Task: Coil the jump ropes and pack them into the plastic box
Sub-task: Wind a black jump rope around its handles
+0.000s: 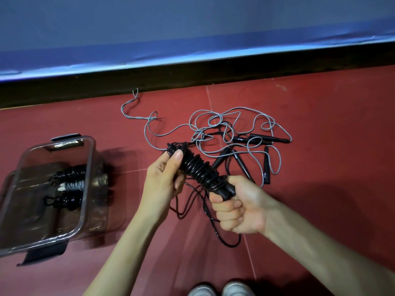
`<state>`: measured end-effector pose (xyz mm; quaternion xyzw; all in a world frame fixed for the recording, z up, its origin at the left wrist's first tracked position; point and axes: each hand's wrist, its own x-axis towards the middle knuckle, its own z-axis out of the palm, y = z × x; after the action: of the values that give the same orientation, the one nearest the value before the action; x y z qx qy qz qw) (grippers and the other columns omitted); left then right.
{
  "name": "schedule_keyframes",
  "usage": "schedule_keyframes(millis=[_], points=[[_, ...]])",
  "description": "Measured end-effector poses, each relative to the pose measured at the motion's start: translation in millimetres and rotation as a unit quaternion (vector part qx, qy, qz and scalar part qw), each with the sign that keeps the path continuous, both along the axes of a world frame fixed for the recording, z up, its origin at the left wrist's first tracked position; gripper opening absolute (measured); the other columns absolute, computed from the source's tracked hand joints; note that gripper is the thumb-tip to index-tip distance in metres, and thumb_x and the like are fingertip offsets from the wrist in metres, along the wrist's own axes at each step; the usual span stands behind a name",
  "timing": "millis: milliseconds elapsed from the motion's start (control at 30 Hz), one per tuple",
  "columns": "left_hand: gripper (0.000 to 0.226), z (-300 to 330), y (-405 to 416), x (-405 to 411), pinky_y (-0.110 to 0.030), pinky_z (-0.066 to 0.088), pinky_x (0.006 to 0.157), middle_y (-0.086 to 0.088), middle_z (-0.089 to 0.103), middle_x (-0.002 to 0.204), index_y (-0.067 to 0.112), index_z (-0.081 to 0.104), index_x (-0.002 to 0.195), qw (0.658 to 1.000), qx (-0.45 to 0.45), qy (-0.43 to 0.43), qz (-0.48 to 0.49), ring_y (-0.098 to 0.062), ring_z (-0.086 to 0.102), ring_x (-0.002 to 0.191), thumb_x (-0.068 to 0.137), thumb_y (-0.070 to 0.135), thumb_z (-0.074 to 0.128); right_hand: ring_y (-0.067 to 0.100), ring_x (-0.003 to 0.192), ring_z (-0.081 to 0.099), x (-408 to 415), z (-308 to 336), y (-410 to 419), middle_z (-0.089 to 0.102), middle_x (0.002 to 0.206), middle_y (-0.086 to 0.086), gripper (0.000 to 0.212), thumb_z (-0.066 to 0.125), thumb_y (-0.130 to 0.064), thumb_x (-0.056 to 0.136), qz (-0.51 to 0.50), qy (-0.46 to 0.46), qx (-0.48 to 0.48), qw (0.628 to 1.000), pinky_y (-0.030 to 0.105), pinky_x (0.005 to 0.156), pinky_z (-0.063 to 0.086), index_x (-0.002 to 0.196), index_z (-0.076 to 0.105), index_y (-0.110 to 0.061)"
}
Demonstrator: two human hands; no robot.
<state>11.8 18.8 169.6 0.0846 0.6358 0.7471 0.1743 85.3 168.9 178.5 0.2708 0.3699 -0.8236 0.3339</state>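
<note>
Red floor with thin pale seams crossing it. Along the far edge, a dark baseboard strip. Above that, a blue padded wall mat, its lower hem creased and catching glare.

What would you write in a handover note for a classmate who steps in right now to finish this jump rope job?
Left hand grips the coiled top of the black jump rope; right hand grips its handles, loose tail hanging below.
Plastic box, open on the floor to the left, holds three coiled ropes.
Left: finish this coil, box it, then untangle and coil the grey ropes on the floor ahead.
</note>
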Motion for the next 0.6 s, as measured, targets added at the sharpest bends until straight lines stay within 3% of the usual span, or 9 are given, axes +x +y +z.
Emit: schedule_keyframes(millis=[100,200,267,333,400,433,467,500,600], points=[[0.029,4.2,1.1,0.5,-0.02,0.013,0.042,0.007,0.026,0.048,0.025,0.053,0.066,0.999,-0.017,-0.005,0.034,-0.007,0.017,0.044,0.086,0.046,0.056,0.01,0.033,0.023,-1.7,-3.2,-1.3,0.033,0.045,0.002,0.038,0.037,-0.034,0.094,-0.072,0.047,0.092,0.992,0.019,0.037,0.016,0.072,0.053,-0.006],[0.034,5.8,3.1,0.2,-0.024,0.009,0.045,0.005,0.021,0.054,0.012,0.048,0.08,0.997,-0.007,-0.022,0.076,-0.008,0.015,0.046,0.088,0.044,0.054,0.015,0.045,0.042,0.1,-5.7,-6.6,0.053,0.063,0.007,0.023,0.058,-0.032,0.089,-0.16,0.193,0.209,0.945,0.024,0.044,0.032,0.095,0.051,-0.011],[0.037,8.6,3.5,0.0,-0.025,0.009,0.044,0.003,0.02,0.055,0.011,0.046,0.084,0.995,-0.005,-0.029,0.092,-0.009,0.014,0.047,0.091,0.046,0.057,0.013,0.059,0.056,4.1,-10.0,-8.8,0.063,0.077,-0.007,0.03,0.068,-0.025,0.079,-0.126,0.304,0.36,0.873,0.027,0.057,0.046,0.103,0.052,-0.018],[0.039,13.4,4.4,1.1,-0.024,0.009,0.043,0.004,0.02,0.054,0.009,0.047,0.084,0.995,-0.02,-0.012,0.095,-0.009,0.013,0.046,0.087,0.047,0.056,0.011,0.08,0.063,7.1,-16.0,-9.4,0.065,0.092,-0.011,0.034,0.073,-0.031,0.079,-0.06,0.343,0.547,0.761,0.034,0.075,0.052,0.104,0.052,-0.023],[0.042,16.8,6.2,2.7,-0.02,0.013,0.04,0.0,0.023,0.054,-0.001,0.051,0.083,0.994,-0.051,0.015,0.096,-0.009,0.016,0.044,0.089,0.04,0.057,0.02,0.085,0.063,7.0,-15.5,-6.3,0.064,0.094,-0.005,0.034,0.064,-0.044,0.081,0.007,0.34,0.666,0.664,0.04,0.076,0.05,0.102,0.051,-0.02],[0.045,17.4,6.3,3.6,-0.019,0.016,0.039,-0.005,0.027,0.057,-0.005,0.051,0.085,0.993,-0.062,0.024,0.095,-0.009,0.018,0.045,0.09,0.039,0.058,0.025,0.083,0.062,6.6,-15.6,-3.2,0.064,0.091,-0.003,0.037,0.059,-0.049,0.082,0.041,0.334,0.692,0.639,0.041,0.073,0.049,0.102,0.051,-0.018],[0.045,18.3,5.7,4.0,-0.019,0.017,0.039,-0.008,0.03,0.062,-0.005,0.053,0.085,0.993,-0.067,0.03,0.091,-0.009,0.02,0.046,0.088,0.04,0.059,0.024,0.079,0.061,5.6,-15.4,0.2,0.064,0.086,-0.002,0.04,0.056,-0.052,0.083,0.067,0.335,0.689,0.639,0.039,0.07,0.048,0.102,0.051,-0.017],[0.042,19.2,5.7,5.4,-0.018,0.018,0.04,-0.008,0.034,0.066,0.0,0.055,0.083,0.993,-0.07,0.035,0.088,-0.009,0.022,0.046,0.086,0.041,0.059,0.02,0.073,0.058,6.2,-16.4,4.4,0.062,0.079,-0.002,0.041,0.055,-0.053,0.083,0.082,0.342,0.658,0.666,0.037,0.067,0.047,0.101,0.051,-0.016],[0.023,20.8,4.5,9.3,-0.011,0.027,0.04,-0.009,0.039,0.068,0.014,0.051,0.076,0.993,-0.067,0.026,0.09,-0.003,0.029,0.044,0.092,0.029,0.055,0.009,0.058,0.042,6.3,-20.3,10.6,0.048,0.063,0.0,0.046,0.061,-0.055,0.081,0.097,0.355,0.494,0.788,0.031,0.056,0.038,0.098,0.056,-0.012]])
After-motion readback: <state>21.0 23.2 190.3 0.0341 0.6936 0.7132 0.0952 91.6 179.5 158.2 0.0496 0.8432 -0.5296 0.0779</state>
